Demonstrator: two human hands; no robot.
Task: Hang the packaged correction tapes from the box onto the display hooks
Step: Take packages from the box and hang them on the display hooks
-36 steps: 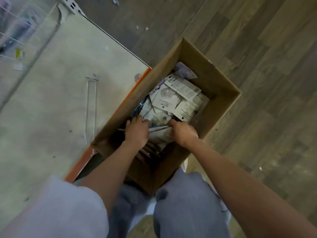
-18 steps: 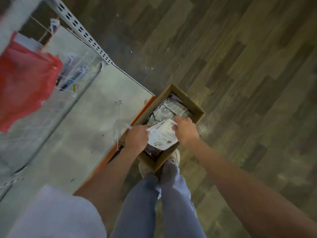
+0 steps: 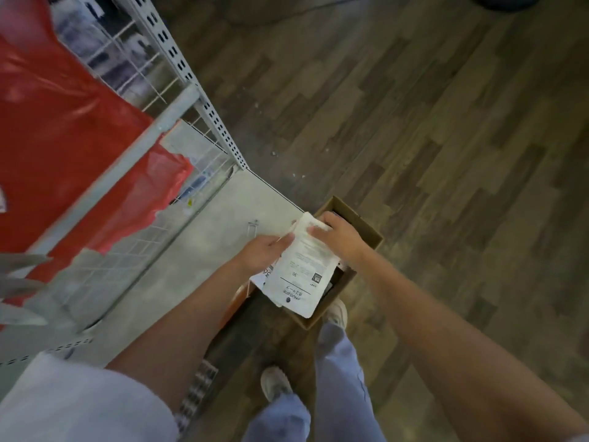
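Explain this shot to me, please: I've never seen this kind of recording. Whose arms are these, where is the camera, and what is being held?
There is no machine here. The one camera sits on a person's head and looks down, so the arms are the wearer's own. The left hand and the right hand hold a white packet, printed back upward, above an open cardboard box on the wooden floor. Grey trouser legs and shoes show below. To the left stands a grey shelf base with a wire rack and a red plastic bag.

The person wears a pale short sleeve (image 3: 73,400), light blue-grey trousers (image 3: 341,371), whitish shoes (image 3: 274,382); both forearms bare.
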